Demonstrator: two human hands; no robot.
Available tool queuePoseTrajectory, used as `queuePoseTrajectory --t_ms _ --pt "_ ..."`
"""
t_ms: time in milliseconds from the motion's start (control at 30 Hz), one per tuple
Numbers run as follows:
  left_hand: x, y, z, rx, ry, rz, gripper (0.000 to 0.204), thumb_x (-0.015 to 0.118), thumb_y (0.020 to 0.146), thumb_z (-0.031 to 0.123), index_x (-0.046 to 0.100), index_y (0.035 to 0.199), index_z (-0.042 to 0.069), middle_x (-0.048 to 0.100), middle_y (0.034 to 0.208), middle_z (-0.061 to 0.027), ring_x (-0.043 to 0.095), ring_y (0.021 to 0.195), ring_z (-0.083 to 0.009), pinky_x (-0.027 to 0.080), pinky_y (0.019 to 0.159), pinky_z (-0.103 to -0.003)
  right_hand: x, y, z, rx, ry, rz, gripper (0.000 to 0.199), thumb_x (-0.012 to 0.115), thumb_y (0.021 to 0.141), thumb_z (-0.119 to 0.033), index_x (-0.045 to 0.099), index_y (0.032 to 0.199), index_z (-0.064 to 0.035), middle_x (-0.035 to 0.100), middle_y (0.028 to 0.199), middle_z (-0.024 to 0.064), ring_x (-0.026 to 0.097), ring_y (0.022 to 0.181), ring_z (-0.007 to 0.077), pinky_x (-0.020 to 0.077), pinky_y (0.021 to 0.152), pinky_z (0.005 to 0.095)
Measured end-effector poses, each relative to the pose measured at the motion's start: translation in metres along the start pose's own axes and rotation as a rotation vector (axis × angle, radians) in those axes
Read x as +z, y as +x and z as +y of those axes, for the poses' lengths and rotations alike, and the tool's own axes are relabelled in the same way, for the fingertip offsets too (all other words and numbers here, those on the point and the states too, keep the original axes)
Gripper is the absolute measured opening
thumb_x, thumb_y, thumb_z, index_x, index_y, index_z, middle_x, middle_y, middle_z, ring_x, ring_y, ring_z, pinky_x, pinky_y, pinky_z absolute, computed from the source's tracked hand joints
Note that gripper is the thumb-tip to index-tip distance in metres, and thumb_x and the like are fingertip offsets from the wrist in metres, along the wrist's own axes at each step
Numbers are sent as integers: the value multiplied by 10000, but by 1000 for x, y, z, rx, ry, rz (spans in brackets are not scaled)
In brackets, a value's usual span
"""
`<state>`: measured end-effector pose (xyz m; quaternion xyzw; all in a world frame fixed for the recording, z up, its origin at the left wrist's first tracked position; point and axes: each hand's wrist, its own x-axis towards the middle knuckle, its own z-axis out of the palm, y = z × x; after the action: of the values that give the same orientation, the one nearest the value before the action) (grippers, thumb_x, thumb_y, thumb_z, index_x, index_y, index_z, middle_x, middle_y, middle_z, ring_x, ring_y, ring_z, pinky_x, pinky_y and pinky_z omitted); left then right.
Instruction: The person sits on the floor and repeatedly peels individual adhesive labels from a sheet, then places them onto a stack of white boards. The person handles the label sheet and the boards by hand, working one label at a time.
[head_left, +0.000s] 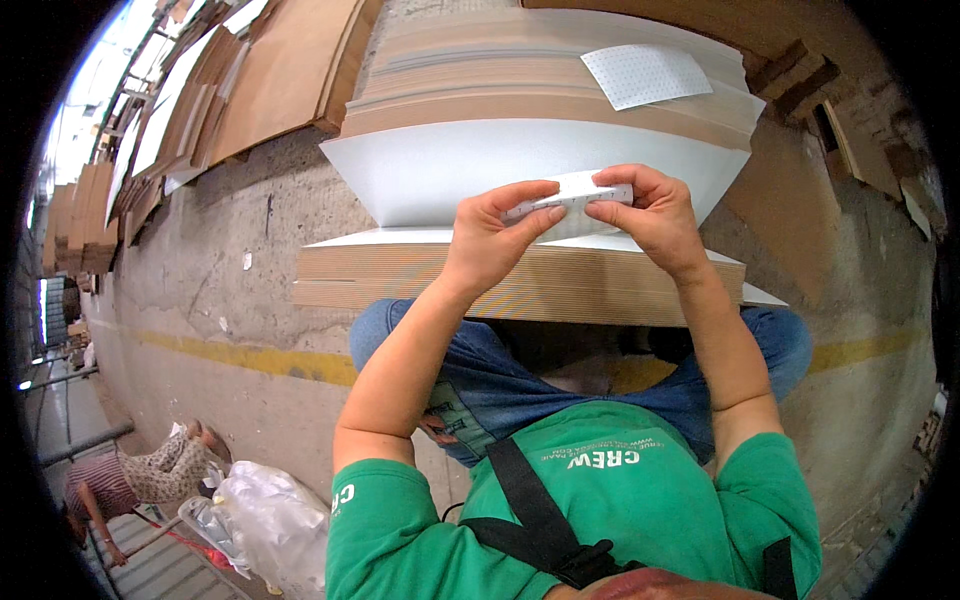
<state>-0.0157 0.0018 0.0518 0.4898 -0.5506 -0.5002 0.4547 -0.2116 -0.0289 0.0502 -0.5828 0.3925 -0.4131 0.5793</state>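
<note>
Beneath our fingers, the floor: concrete floor [195,245], worn and scuffed, crossed behind our fingers by a yellow line [255,358] that passes under our legs.
Leaning stack: just beyond our fingers, a thick row of cardboard sheets [520,100] tilts away; its nearest panel shows a white face toward us.
Brown boards: well apart, far to the left of our fingers, large brown panels [285,75] are piled up.
Clothing: nearer our body than our fingers, we wear a green T-shirt [630,500] with white lettering and a black strap [530,500], and blue jeans [480,365], knees spread wide.
Low pile: directly below our fingers, a neat pile of corrugated cardboard [520,280] lies flat, white on top, brown at the edges.
Neighbor: far behind and left of our fingers is another person [140,470] in a striped top and patterned trousers, beside a translucent plastic bag [275,520].
Dotted sheet: beyond our fingers and to the right, a white dotted sheet [647,77] rests on the leaning stack.
Left fingers: our left hand [492,240] pinches one end of the strip, thumb against forefinger.
Right fingers: our right hand [655,225] pinches the other end likewise.
Paper strip: between our fingertips, the white paper strip [577,188], bent and finely marked, is held above the low pile.
</note>
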Motion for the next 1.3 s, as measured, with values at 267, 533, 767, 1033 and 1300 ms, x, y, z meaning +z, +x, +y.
queuePoseTrajectory --t_ms 267,533,767,1033,1300 --pt "-1 7 2 -205 42 -35 186 658 782 157 653 900 14 626 749 -22 559 692 -83 457 606 -211 -9 3 15 229 156 69 152 684 730 -46 631 870 -18 619 758 48 567 647 91 474 591 205" --pt "-16 11 -6 -320 -172 -112 243 662 775 136 615 980 14 621 820 -51 560 727 -97 466 654 -222 -19 -6 12 318 291 82 180 674 746 -88 631 905 -13 622 776 52 570 669 105 475 609 230" --pt "-20 13 -6 -376 -245 -96 230 667 766 112 611 961 4 622 800 -51 566 684 -97 480 625 -228 -18 -10 9 299 398 109 185 659 754 -67 632 934 -34 631 784 46 583 689 115 491 618 242" --pt "-23 13 -6 -392 -198 -26 210 668 767 117 616 940 9 621 762 -45 564 652 -87 471 586 -207 -16 -9 14 284 504 121 188 622 790 -75 620 970 -21 631 830 48 582 720 108 495 629 235" --pt "-27 10 -8 -261 -274 -76 214 625 805 117 611 976 -11 628 809 -66 590 710 -112 509 641 -246 -19 -10 16 280 408 148 194 605 814 -109 612 981 -11 625 833 49 576 722 103 488 636 248"
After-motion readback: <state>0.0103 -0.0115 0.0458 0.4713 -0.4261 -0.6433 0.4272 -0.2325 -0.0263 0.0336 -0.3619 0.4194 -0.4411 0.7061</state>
